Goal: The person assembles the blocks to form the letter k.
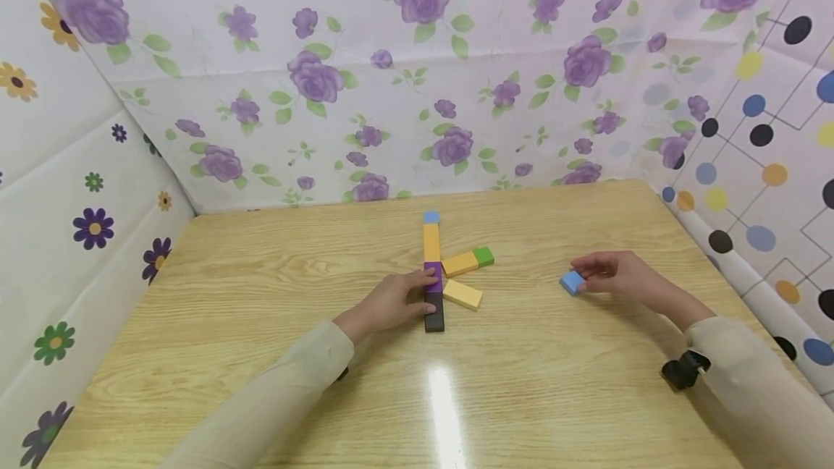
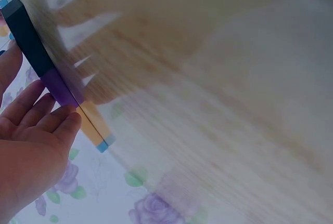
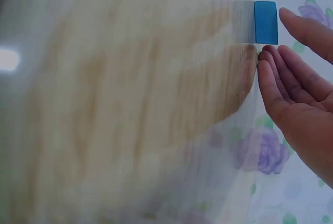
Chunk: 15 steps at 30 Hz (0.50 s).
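Note:
My left hand (image 1: pixel 391 301) rests against a straight row of blocks, fingertips on the purple block (image 1: pixel 433 266) and thumb at the black block (image 1: pixel 434 320). Farther along that row come an orange block (image 1: pixel 431 243) and a small light-blue block (image 1: pixel 431 217). Over on the right side, my right hand (image 1: pixel 619 273) is beside a single blue block (image 1: pixel 570 282), its thumb and fingers spread near it. The right wrist view shows a gap between the thumb and this blue block (image 3: pixel 266 23).
Right of the row, a yellow-orange block (image 1: pixel 459 264) lies slanted, end to end with a green block (image 1: pixel 483 257). A pale yellow block (image 1: pixel 463 294) slants the other way below them. The wooden table (image 1: pixel 274 259) meets flowered cloth at its back.

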### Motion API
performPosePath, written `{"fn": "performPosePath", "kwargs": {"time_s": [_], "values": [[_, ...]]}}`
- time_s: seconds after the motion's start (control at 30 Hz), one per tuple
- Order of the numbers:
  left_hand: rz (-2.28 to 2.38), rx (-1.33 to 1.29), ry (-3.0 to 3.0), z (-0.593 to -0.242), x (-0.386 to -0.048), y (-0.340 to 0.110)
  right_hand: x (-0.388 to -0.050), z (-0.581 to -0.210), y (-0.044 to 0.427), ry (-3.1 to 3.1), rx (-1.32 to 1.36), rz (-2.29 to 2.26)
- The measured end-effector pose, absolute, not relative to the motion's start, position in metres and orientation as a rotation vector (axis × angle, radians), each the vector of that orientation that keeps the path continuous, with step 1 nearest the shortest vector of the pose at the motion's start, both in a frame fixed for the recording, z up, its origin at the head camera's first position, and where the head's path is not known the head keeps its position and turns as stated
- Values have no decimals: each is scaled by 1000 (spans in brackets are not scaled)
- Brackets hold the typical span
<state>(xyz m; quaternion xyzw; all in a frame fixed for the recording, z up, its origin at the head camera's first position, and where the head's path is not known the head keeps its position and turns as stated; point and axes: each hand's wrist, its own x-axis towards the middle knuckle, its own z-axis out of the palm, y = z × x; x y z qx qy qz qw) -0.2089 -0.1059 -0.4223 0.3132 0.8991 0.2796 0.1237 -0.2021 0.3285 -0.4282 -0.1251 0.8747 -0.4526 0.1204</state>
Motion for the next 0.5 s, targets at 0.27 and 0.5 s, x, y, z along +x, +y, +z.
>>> {"fn": "performPosePath", "kwargs": {"time_s": [0.27,0.5], "values": [[816,922,2623,-422,-209,-106,-205,-429,326,2598,-356,-1255],[821,919,2616,-423,-210,-106,-207,-431,321,2572,-392,-1264]]}}
